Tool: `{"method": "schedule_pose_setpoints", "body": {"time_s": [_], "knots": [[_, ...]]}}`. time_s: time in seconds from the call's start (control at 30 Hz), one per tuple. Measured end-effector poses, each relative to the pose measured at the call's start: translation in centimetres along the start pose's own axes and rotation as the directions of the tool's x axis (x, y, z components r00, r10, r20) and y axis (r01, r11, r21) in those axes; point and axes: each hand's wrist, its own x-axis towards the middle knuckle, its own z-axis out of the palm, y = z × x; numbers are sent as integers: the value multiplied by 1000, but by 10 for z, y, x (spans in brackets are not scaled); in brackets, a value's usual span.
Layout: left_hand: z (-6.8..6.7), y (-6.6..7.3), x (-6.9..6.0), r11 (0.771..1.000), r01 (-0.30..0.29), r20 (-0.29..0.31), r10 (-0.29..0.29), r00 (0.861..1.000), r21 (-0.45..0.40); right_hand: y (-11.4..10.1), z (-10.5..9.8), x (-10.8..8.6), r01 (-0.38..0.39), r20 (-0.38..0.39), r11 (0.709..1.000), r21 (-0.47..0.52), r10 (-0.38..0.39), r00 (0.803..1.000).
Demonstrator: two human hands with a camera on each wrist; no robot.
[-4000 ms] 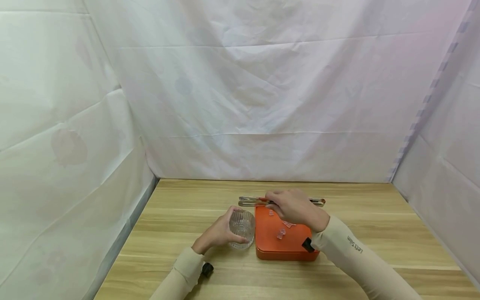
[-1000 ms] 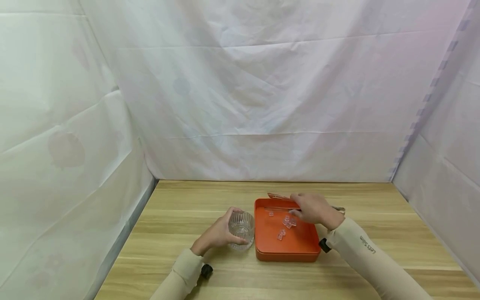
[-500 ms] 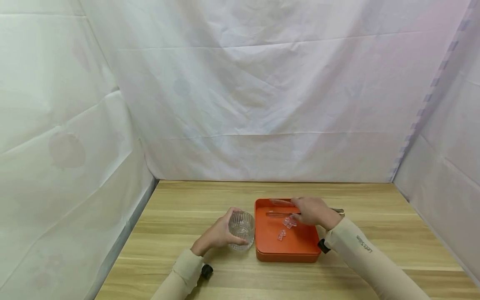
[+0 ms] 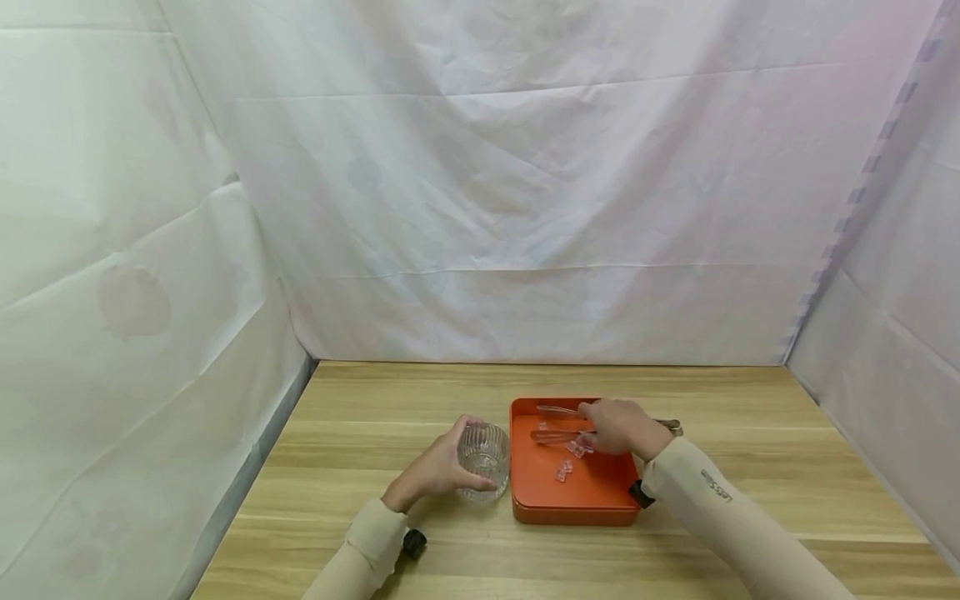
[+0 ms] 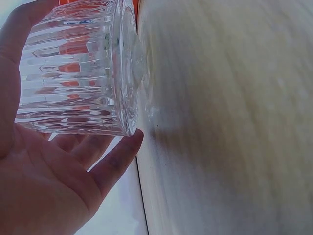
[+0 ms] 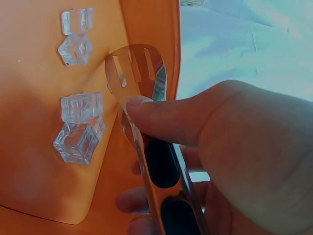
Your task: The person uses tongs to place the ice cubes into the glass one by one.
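My left hand point(image 4: 438, 462) holds a clear ribbed glass point(image 4: 483, 458), which stands upright on the table against the left side of an orange box point(image 4: 576, 516). In the left wrist view, thumb and fingers go round the glass point(image 5: 73, 73). Metal tongs point(image 4: 558, 436) are gripped in my right hand point(image 4: 621, 427), their two arms spread apart over the inside of the box. Several clear ice-like cubes point(image 4: 564, 471) lie on the box floor. The right wrist view has the tongs' slotted tip point(image 6: 137, 68) beside the cubes point(image 6: 78, 142); a small clear piece shows behind that tip.
A pale wood-grain table point(image 4: 405, 392) carries the box and glass. White cloth point(image 4: 525, 208) hangs behind it and along both sides. A black wrist device point(image 4: 414, 542) sits at the left cuff, another at the right.
Four seconds ago the tongs were nearly closed and reached over the box's left edge. They have since moved right, spread and lowered into the box, lately drifting nearer. The left hand stays on the glass.
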Motion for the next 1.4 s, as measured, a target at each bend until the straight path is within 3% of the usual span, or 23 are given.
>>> {"method": "schedule_pose_setpoints", "body": {"time_s": [0.73, 1.07, 1.4], "knots": [[-1, -1, -1, 1000, -4, 0, 4, 1000, 12, -1, 6, 2, 24, -14, 997, 74, -23, 1000], [-1, 3, -1, 1000, -11, -2, 11, 1000, 23, -7, 10, -1, 45, -108, 999, 26, -42, 993], [-1, 3, -1, 1000, -9, -4, 9, 1000, 13, -5, 14, 0, 60, -140, 997, -49, -67, 988]]}}
